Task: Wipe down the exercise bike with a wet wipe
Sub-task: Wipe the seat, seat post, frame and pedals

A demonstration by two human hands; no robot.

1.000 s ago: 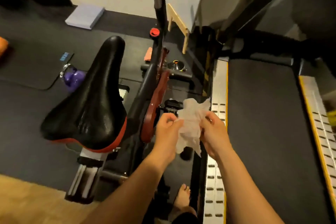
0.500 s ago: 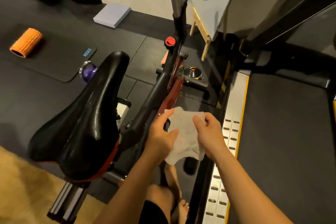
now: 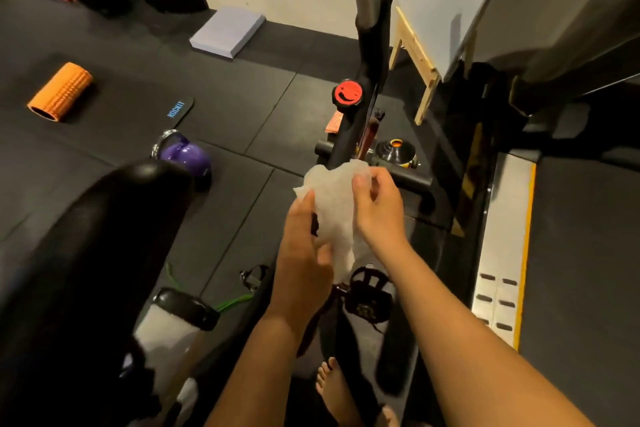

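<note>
We held the wipe [image 3: 332, 215] in both hands just below the red knob [image 3: 347, 95], over the slanted black bike frame [image 3: 349, 135]; whether the cloth touched the frame we could not tell. Our left hand [image 3: 304, 253] gripped the wipe's lower part, thumb laid across the front and fingers curled behind it; our right hand [image 3: 379, 208] pinched the upper right edge between thumb and bent fingers. The wipe was crumpled and hung between the two hands, its top reaching the frame below the knob. The saddle [image 3: 104, 253] bulked large, below and left of the knob; a pedal [image 3: 369, 291] with its strap cage sat directly below the knob, beneath the hands; a bare foot [image 3: 332, 388] showed further below still. A purple kettlebell [image 3: 187, 158] stood on the dark floor, left of and slightly below the knob; an orange roller [image 3: 60, 91] lay far left of the knob; a pale block [image 3: 227, 32] lay above and left of it. The treadmill's silver rail [image 3: 502, 236] ran to the knob's lower right.
</note>
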